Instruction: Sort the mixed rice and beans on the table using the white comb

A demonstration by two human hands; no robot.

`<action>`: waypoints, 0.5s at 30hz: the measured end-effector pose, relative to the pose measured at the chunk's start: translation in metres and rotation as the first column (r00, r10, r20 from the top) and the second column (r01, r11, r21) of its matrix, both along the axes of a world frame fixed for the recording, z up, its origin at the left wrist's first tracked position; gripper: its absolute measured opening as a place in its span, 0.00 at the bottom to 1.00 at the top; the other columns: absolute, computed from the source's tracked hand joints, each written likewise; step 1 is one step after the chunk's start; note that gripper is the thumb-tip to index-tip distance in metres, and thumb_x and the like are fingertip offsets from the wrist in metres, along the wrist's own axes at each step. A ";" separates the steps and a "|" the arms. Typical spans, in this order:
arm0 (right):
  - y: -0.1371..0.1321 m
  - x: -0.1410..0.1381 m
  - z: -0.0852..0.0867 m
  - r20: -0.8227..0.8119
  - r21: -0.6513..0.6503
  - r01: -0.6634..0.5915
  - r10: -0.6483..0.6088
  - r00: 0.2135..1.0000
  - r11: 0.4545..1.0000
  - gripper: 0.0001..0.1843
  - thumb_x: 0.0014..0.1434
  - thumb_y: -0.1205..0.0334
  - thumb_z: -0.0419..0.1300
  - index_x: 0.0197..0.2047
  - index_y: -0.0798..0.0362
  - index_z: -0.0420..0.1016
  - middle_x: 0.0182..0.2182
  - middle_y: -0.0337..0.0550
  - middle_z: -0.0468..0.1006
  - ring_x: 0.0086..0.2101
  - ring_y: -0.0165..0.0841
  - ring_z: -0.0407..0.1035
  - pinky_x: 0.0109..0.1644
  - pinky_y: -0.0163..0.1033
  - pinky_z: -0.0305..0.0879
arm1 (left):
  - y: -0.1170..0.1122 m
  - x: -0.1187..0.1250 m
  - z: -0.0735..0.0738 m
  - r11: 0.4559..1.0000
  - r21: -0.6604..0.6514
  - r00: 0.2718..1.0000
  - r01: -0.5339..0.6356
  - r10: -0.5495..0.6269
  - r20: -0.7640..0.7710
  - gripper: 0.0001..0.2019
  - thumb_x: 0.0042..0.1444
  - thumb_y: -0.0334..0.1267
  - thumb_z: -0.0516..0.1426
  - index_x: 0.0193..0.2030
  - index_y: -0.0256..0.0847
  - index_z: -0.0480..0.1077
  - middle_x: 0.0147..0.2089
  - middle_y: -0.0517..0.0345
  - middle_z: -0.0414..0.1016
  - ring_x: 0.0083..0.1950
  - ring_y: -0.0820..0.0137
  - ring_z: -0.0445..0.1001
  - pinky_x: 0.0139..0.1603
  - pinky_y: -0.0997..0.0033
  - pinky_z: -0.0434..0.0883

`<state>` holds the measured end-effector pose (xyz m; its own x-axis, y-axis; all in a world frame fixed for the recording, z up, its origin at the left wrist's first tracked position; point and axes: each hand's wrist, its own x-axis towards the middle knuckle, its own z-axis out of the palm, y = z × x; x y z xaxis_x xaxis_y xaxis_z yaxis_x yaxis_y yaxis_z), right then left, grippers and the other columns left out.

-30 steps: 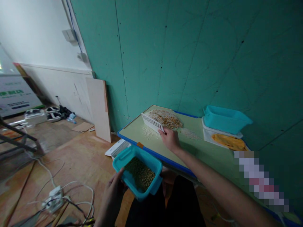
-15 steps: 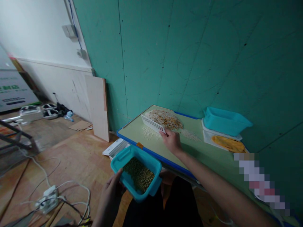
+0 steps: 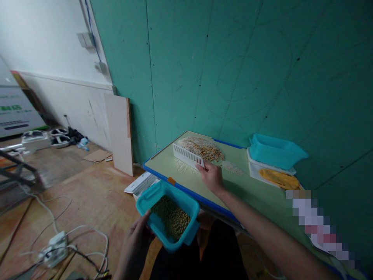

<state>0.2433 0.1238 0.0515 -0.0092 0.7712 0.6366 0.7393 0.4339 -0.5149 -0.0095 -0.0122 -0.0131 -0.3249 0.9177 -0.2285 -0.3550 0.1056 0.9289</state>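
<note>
My left hand [image 3: 140,229] grips the near left rim of a turquoise plastic basin [image 3: 190,202], held tilted over my lap below the table edge. Inside it lie small green beans [image 3: 163,210] and larger yellowish soybeans [image 3: 180,222]. Closed on one end of a white slatted plastic strip [image 3: 186,155] is my right hand [image 3: 212,177]. The strip stands on edge at the near side of a heap of mixed white grains and soybeans [image 3: 204,148] on the pale green tabletop [image 3: 186,186]. Loose white grains [image 3: 180,166] lie on the strip's near side, and more [image 3: 232,168] right of the heap.
Further right, a second turquoise basin [image 3: 275,151] sits on a white tray [image 3: 255,171] beside a yellow cloth-like item [image 3: 279,179]. A green wall [image 3: 180,77] backs the table. An open white box [image 3: 142,184] is below its left edge. Cables and a power strip [image 3: 56,249] lie on the floor.
My view has shifted slightly. Both hands keep their holds, and the strip and basin stay in nearly the same places.
</note>
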 end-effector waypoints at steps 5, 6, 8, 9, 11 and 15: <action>0.003 0.002 0.002 0.038 -0.003 0.037 -0.036 0.999 0.999 0.14 0.64 0.58 0.58 0.39 0.54 0.84 0.32 0.50 0.86 0.29 0.37 0.78 0.33 0.34 0.63 | 0.001 0.002 0.001 0.998 -0.037 0.992 0.048 -0.043 0.114 0.19 0.37 0.54 0.70 0.20 0.40 0.74 0.18 0.60 0.69 0.23 0.68 0.66 0.26 0.66 0.70; 0.003 0.002 0.003 0.043 -0.004 0.038 -0.038 0.998 0.999 0.14 0.64 0.58 0.58 0.40 0.54 0.84 0.33 0.50 0.86 0.30 0.37 0.78 0.33 0.34 0.63 | 0.001 0.002 0.002 0.998 -0.042 0.991 0.047 -0.042 0.127 0.19 0.37 0.54 0.71 0.19 0.40 0.73 0.18 0.61 0.69 0.22 0.68 0.66 0.26 0.66 0.70; 0.004 0.003 0.004 0.048 0.002 0.041 -0.041 0.998 0.999 0.14 0.64 0.58 0.58 0.41 0.55 0.84 0.32 0.50 0.86 0.30 0.37 0.79 0.33 0.34 0.63 | 0.002 0.002 0.003 0.998 -0.056 0.989 0.041 -0.033 0.146 0.20 0.37 0.53 0.71 0.17 0.41 0.71 0.17 0.61 0.68 0.21 0.70 0.65 0.25 0.68 0.68; 0.003 0.004 0.004 0.048 0.008 0.043 -0.044 0.998 0.999 0.14 0.64 0.58 0.58 0.41 0.55 0.84 0.32 0.51 0.86 0.30 0.37 0.79 0.33 0.34 0.63 | 0.002 0.003 0.003 0.997 -0.064 0.988 0.037 -0.027 0.153 0.21 0.37 0.53 0.71 0.16 0.41 0.69 0.16 0.61 0.67 0.21 0.70 0.65 0.24 0.68 0.67; 0.002 0.004 0.004 0.046 0.017 0.042 -0.043 0.998 0.999 0.14 0.65 0.58 0.57 0.41 0.55 0.84 0.32 0.51 0.86 0.30 0.37 0.79 0.34 0.34 0.64 | 0.003 0.003 0.004 0.997 -0.078 0.986 0.030 -0.017 0.163 0.22 0.37 0.52 0.71 0.14 0.42 0.67 0.15 0.61 0.66 0.20 0.70 0.64 0.23 0.68 0.66; -0.003 0.001 0.005 0.039 -0.004 0.019 -0.019 0.999 1.000 0.13 0.65 0.59 0.57 0.41 0.54 0.83 0.33 0.50 0.86 0.31 0.37 0.79 0.34 0.34 0.64 | 0.003 0.004 0.006 0.996 -0.089 0.987 0.022 -0.007 0.163 0.20 0.39 0.52 0.71 0.15 0.43 0.68 0.15 0.63 0.65 0.20 0.69 0.65 0.25 0.65 0.67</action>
<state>0.2447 0.1208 0.0567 -0.0192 0.7745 0.6323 0.7672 0.4169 -0.4873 -0.0052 -0.0095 -0.0071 -0.2632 0.8955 -0.3589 -0.4982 0.1925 0.8454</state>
